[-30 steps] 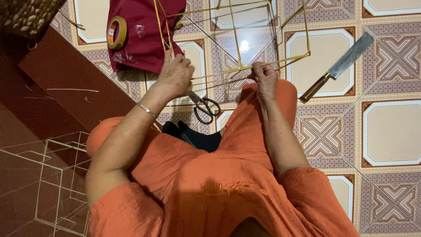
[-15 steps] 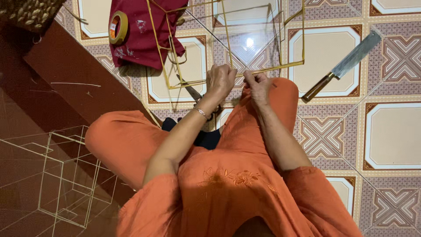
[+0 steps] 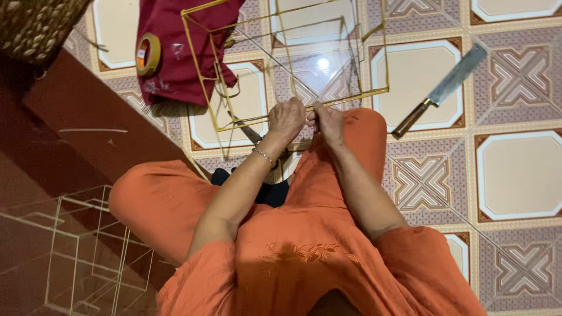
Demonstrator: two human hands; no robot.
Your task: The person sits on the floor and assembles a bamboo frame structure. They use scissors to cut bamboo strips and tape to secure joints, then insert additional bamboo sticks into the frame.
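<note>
Bamboo frame (image 3: 328, 102) pinched by both hands.

my home floor as a craft spot, patterned tile floor (image 3: 515, 175), woven basket (image 3: 35, 26), tape roll (image 3: 148, 54), big knife (image 3: 440, 90), me sitting cross-legged

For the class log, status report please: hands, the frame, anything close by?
Left hand and right hand both pinch the yellow stick frame at its near edge. Frame tilted over tiled floor. Knife lies right, apart.
</note>
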